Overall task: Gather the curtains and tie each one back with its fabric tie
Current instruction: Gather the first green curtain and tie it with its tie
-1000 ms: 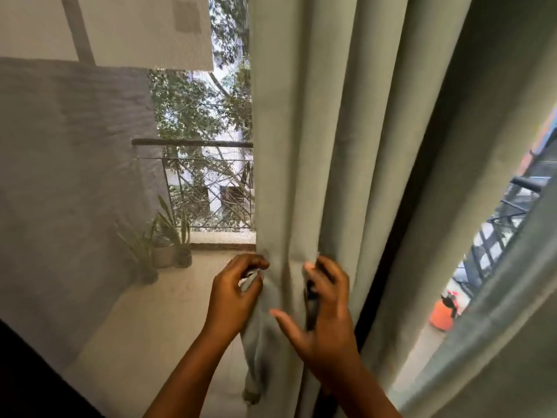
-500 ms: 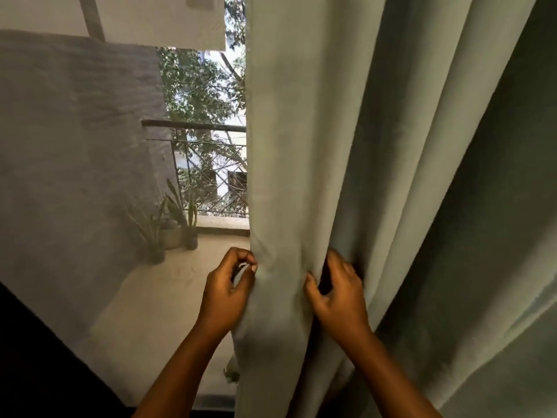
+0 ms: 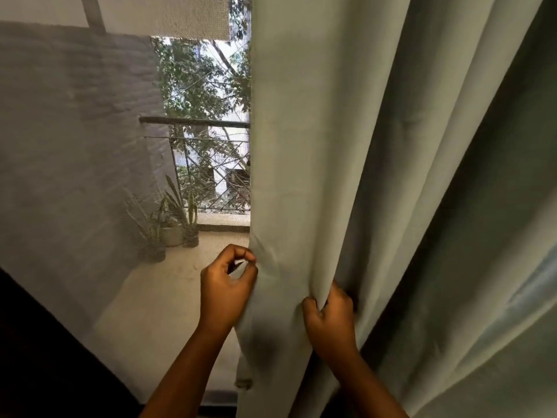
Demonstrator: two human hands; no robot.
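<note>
My left hand point(image 3: 226, 285) pinches the leading edge of the pale green curtain point(image 3: 346, 176) at about 7 o'clock in the head view, thumb and forefinger pressed together on the hem while the other fingers curl loosely beneath. My right hand point(image 3: 330, 316), at about 5 o'clock, grips a vertical fold of the same curtain, thumb on the near side and fingers wrapped behind the cloth, so only the knuckles and thumb show.

The curtain fills the frame from 12 o'clock round to 5 o'clock, hanging in deep folds that lean toward 1 o'clock; the panel between my two hands is drawn taut and creased where the left pinch holds it. A narrow strip of matching cloth point(image 3: 244, 372) dangles from the curtain's edge at about 6 o'clock, below my left forearm, ending in a small folded tab; whether it is the fabric tie I cannot tell.

At 9 to 11 o'clock a sheer mesh screen point(image 3: 75, 146) covers the opening. Through it stand a balcony railing point(image 3: 208, 152) at 11 o'clock, trees point(image 3: 202, 86) beyond it, and potted plants point(image 3: 171, 227) on the balcony floor at about 9 o'clock, near the corner of a grey wall.
</note>
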